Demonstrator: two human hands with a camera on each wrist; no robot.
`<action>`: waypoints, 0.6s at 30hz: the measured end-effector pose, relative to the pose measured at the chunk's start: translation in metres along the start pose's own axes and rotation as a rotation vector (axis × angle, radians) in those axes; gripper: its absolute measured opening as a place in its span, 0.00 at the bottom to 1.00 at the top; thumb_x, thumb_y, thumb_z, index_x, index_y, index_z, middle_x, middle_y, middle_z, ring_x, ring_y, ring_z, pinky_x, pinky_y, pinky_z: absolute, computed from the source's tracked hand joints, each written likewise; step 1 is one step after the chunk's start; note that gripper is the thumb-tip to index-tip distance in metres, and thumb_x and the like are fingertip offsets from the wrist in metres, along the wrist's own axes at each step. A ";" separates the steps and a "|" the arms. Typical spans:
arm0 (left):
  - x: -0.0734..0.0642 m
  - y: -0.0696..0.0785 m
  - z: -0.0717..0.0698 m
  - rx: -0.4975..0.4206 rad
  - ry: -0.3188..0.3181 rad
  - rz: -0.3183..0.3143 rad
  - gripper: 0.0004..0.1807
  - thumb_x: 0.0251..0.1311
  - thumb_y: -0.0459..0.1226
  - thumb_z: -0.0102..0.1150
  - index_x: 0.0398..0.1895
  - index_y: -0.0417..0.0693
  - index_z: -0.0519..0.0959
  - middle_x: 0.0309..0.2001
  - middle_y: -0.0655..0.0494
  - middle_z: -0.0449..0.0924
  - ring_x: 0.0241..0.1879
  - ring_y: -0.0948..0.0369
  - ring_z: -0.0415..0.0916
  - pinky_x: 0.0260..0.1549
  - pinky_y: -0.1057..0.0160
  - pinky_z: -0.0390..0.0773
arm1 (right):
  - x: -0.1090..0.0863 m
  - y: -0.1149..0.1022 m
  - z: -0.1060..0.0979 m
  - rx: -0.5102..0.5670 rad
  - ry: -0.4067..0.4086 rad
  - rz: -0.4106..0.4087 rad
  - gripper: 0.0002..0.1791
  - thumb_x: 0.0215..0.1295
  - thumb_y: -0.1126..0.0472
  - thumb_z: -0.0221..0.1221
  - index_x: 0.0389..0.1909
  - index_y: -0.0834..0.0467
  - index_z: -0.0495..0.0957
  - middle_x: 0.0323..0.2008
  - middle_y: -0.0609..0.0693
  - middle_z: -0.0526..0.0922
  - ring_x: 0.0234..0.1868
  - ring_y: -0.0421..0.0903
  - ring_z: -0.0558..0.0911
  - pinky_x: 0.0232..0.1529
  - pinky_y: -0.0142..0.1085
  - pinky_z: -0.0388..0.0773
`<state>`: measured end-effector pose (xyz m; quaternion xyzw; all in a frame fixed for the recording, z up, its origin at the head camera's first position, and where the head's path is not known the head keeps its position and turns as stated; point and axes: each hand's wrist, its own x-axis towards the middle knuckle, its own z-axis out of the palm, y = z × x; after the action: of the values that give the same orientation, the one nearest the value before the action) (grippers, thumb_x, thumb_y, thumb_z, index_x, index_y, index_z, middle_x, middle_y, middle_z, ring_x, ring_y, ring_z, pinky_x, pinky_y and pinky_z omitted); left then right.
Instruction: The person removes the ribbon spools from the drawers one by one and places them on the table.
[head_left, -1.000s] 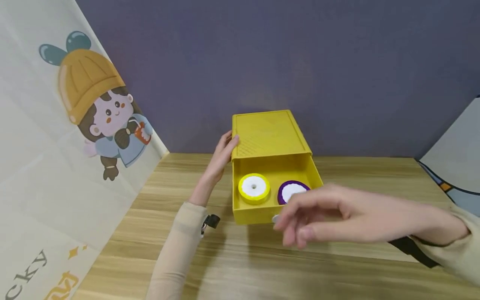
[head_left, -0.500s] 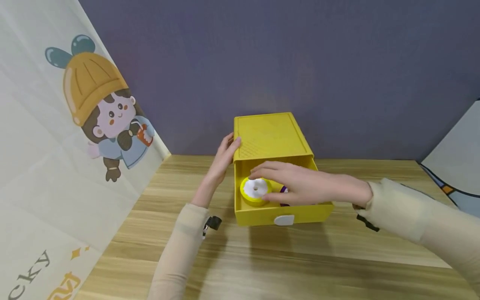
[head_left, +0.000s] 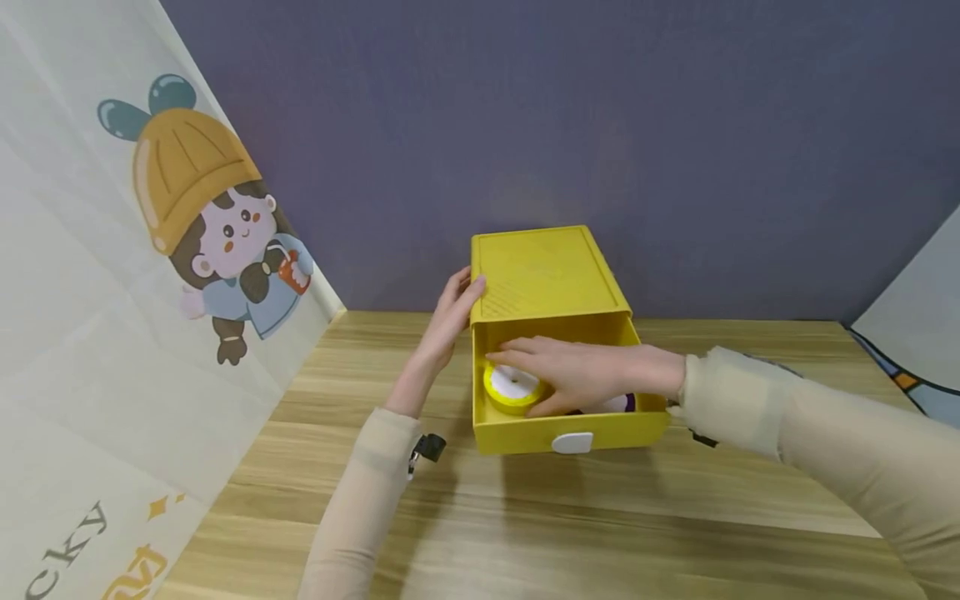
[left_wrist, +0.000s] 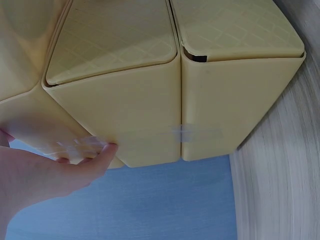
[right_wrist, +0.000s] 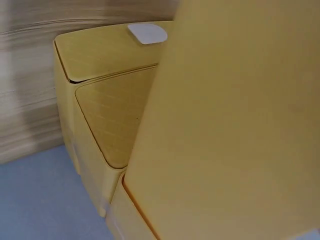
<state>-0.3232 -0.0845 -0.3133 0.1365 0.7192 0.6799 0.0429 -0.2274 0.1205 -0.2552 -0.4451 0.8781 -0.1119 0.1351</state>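
Observation:
In the head view a yellow drawer cabinet (head_left: 543, 271) stands against the wall with its top drawer (head_left: 517, 433) pulled out. My left hand (head_left: 448, 321) grips the cabinet's left edge, thumb over the top and fingers along the side; the left wrist view shows the fingertips against the stacked units. Inside the drawer lies a yellow ribbon roll (head_left: 513, 385) with a white face. Over it reaches my right hand (head_left: 581, 373), fingers extended along its far side and thumb near its front. A purple ribbon roll (head_left: 617, 405) is mostly hidden under that hand.
The drawer front bears a white handle (head_left: 572, 443). Below the open drawer are further closed drawers (left_wrist: 120, 35). A wooden table (head_left: 570, 533) carries the cabinet, a dark blue wall (head_left: 540, 125) stands behind, and a printed white panel (head_left: 67, 275) is at the left.
My right hand has moved left from in front of the drawer, into it and down onto the yellow ribbon roll. My left hand stays on the cabinet.

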 end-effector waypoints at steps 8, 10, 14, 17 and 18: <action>0.000 0.002 0.002 -0.004 0.017 -0.005 0.36 0.72 0.52 0.48 0.78 0.51 0.52 0.77 0.49 0.55 0.73 0.51 0.61 0.69 0.45 0.65 | 0.003 -0.001 0.002 -0.048 0.074 0.019 0.40 0.63 0.51 0.67 0.73 0.58 0.64 0.66 0.53 0.71 0.62 0.48 0.74 0.62 0.44 0.75; 0.000 0.002 0.002 -0.011 0.021 -0.004 0.36 0.72 0.51 0.48 0.78 0.51 0.52 0.77 0.48 0.55 0.73 0.51 0.61 0.69 0.45 0.65 | 0.003 -0.001 0.001 -0.051 0.088 0.030 0.40 0.61 0.51 0.69 0.71 0.58 0.65 0.65 0.52 0.73 0.60 0.47 0.76 0.61 0.43 0.76; 0.001 0.002 0.002 -0.022 0.026 -0.008 0.36 0.72 0.50 0.48 0.78 0.51 0.53 0.77 0.48 0.56 0.72 0.51 0.62 0.69 0.45 0.66 | 0.003 -0.002 0.000 -0.054 0.101 0.040 0.40 0.59 0.51 0.70 0.70 0.58 0.67 0.63 0.52 0.74 0.58 0.47 0.78 0.59 0.43 0.77; 0.000 0.002 0.002 -0.019 0.027 -0.014 0.36 0.72 0.51 0.49 0.78 0.51 0.53 0.77 0.48 0.56 0.73 0.51 0.61 0.69 0.46 0.66 | 0.001 -0.003 -0.001 -0.064 0.114 0.034 0.40 0.58 0.51 0.71 0.69 0.58 0.69 0.63 0.52 0.75 0.58 0.48 0.79 0.59 0.44 0.78; 0.000 0.002 0.002 -0.019 0.027 -0.015 0.36 0.72 0.51 0.49 0.78 0.51 0.53 0.77 0.48 0.56 0.73 0.51 0.61 0.69 0.46 0.65 | 0.000 -0.003 -0.001 -0.059 0.117 0.037 0.40 0.57 0.51 0.71 0.69 0.58 0.69 0.63 0.52 0.75 0.58 0.48 0.79 0.59 0.44 0.78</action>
<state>-0.3227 -0.0827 -0.3117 0.1215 0.7144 0.6880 0.0398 -0.2251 0.1188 -0.2530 -0.4253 0.8955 -0.1093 0.0723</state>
